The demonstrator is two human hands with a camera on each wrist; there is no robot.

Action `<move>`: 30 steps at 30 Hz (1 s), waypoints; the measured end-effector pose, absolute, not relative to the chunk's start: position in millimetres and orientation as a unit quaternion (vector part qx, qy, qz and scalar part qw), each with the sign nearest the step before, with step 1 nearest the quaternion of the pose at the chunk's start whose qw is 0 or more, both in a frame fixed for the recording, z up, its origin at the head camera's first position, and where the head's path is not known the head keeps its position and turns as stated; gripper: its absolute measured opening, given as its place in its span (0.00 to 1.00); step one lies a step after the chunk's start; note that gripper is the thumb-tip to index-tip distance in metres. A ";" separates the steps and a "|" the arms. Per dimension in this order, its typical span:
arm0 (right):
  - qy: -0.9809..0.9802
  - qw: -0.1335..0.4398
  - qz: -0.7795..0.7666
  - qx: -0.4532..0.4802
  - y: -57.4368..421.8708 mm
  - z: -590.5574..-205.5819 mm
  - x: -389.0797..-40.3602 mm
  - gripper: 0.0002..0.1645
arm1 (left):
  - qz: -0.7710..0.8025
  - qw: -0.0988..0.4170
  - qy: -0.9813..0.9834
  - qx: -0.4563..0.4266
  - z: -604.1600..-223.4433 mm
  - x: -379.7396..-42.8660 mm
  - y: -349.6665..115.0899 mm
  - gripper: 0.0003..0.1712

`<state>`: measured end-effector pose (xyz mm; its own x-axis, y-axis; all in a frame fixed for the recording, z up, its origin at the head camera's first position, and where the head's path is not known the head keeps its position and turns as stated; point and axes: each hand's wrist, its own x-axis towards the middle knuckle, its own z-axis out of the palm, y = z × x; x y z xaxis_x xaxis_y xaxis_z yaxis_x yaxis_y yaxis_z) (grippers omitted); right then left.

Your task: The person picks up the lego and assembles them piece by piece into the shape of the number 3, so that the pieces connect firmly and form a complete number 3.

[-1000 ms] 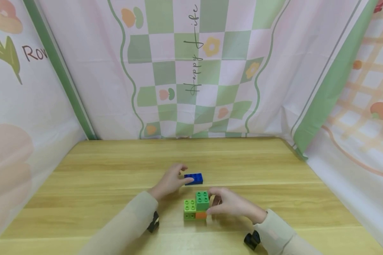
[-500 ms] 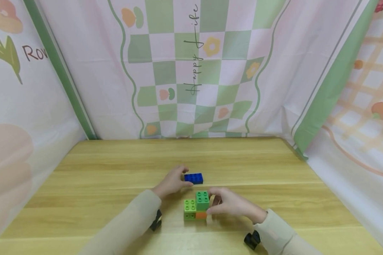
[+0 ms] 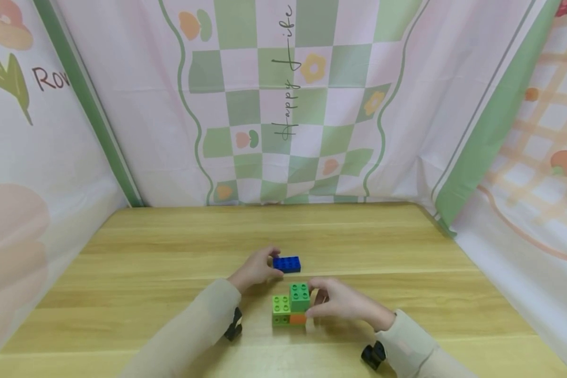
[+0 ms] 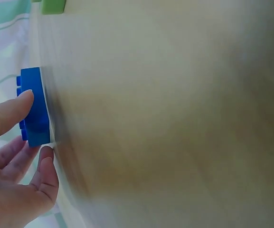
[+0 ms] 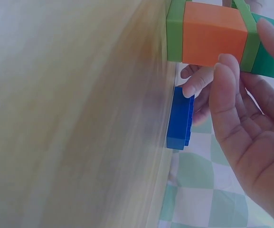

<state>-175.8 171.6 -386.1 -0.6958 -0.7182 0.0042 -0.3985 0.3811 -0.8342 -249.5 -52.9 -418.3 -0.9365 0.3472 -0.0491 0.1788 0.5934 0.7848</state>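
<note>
A blue toy building brick (image 3: 290,265) lies studs up on the table. My left hand (image 3: 256,269) pinches its left end, the thumb on the near side and the fingers round behind; the left wrist view shows the thumb across the brick's face. Closer to me stands a small stack of joined bricks: lime green (image 3: 281,304) on the left, orange (image 5: 214,34) low on the right, and a darker green brick (image 3: 300,299) on top. My right hand (image 3: 341,299) holds the stack's right side, thumb at the near corner and fingers curled at the far one.
The wooden table (image 3: 170,241) reaches back to a printed cloth (image 3: 283,105), with more cloth hanging at both sides. A black wrist camera (image 3: 373,356) sits under the right cuff, and another (image 3: 233,325) under the left.
My left thumb has slid off the blue brick's top to its near side, and the left hand has shifted slightly towards me. My right hand and the stack stay put.
</note>
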 end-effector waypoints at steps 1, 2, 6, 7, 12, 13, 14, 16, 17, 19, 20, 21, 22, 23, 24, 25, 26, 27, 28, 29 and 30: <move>0.811 0.183 -0.437 -0.344 171.7 -386.0 -175.8 0.12 | 0.425 0.098 0.888 0.149 -418.3 -249.3 -52.3 0.32; 0.811 0.184 -0.436 -0.343 171.7 -385.9 -175.7 0.12 | 0.423 0.098 0.889 0.148 -418.3 -249.1 -51.7 0.32; 0.812 0.186 -0.437 -0.339 171.3 -385.0 -175.2 0.12 | 0.421 0.091 0.891 0.145 -418.3 -248.0 -50.3 0.30; 0.812 0.186 -0.437 -0.339 171.2 -384.7 -175.1 0.12 | 0.422 0.088 0.891 0.144 -418.4 -247.7 -50.2 0.29; 0.810 0.186 -0.442 -0.339 171.2 -384.0 -174.7 0.11 | 0.430 0.073 0.889 0.140 -418.3 -246.4 -52.2 0.27; 0.809 0.186 -0.443 -0.340 171.3 -384.1 -174.8 0.11 | 0.432 0.072 0.888 0.138 -418.0 -246.0 -52.8 0.27; 0.808 0.186 -0.443 -0.341 171.5 -384.1 -174.9 0.11 | 0.433 0.071 0.888 0.137 -417.6 -245.9 -53.3 0.27; 0.808 0.185 -0.444 -0.342 171.6 -384.4 -175.1 0.11 | 0.438 0.071 0.887 0.130 -416.4 -245.5 -54.4 0.27; 0.807 0.185 -0.444 -0.342 171.6 -384.6 -175.2 0.11 | 0.440 0.071 0.886 0.128 -415.8 -245.3 -55.2 0.28; 0.808 0.184 -0.442 -0.342 171.4 -385.0 -175.4 0.11 | 0.441 0.069 0.886 0.128 -414.5 -245.3 -56.8 0.28; 0.809 0.184 -0.441 -0.342 171.3 -385.2 -175.5 0.11 | 0.441 0.067 0.886 0.130 -413.8 -245.4 -57.7 0.28; 0.810 0.184 -0.440 -0.341 171.2 -385.3 -175.6 0.11 | 0.441 0.065 0.886 0.131 -413.3 -245.5 -58.8 0.28; 0.811 0.184 -0.440 -0.341 171.3 -385.4 -175.7 0.11 | 0.440 0.063 0.886 0.133 -412.7 -245.6 -59.6 0.28; 0.811 0.184 -0.439 -0.340 171.3 -385.5 -175.7 0.11 | 0.439 0.062 0.886 0.135 -411.9 -245.4 -60.4 0.29; 0.812 0.183 -0.438 -0.340 171.3 -385.5 -175.7 0.11 | 0.438 0.061 0.886 0.136 -411.4 -245.7 -61.1 0.29; 0.812 0.183 -0.438 -0.340 171.4 -385.6 -175.7 0.12 | 0.438 0.060 0.886 0.139 -410.8 -245.7 -61.9 0.28; 0.812 0.183 -0.438 -0.340 171.4 -385.6 -175.8 0.12 | 0.438 0.059 0.886 0.142 -410.4 -245.7 -62.6 0.28; 0.812 0.183 -0.438 -0.340 171.4 -385.7 -175.8 0.12 | 0.438 0.060 0.885 0.142 -410.1 -245.9 -63.1 0.28; 0.812 0.183 -0.437 -0.340 171.4 -385.8 -175.8 0.12 | 0.439 0.060 0.885 0.145 -409.5 -245.8 -63.6 0.28; 0.812 0.182 -0.437 -0.340 171.4 -385.9 -175.9 0.12 | 0.440 0.061 0.884 0.145 -408.9 -245.6 -63.9 0.28; 0.812 0.182 -0.437 -0.340 171.5 -386.0 -176.0 0.11 | 0.441 0.060 0.884 0.146 -408.7 -245.6 -64.3 0.28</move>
<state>-176.0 171.5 -386.0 -0.7023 -0.7119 0.0009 -0.3927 0.3864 -0.8346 -245.6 -64.3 -408.7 -0.9500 0.3114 0.0229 0.2056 0.5685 0.7966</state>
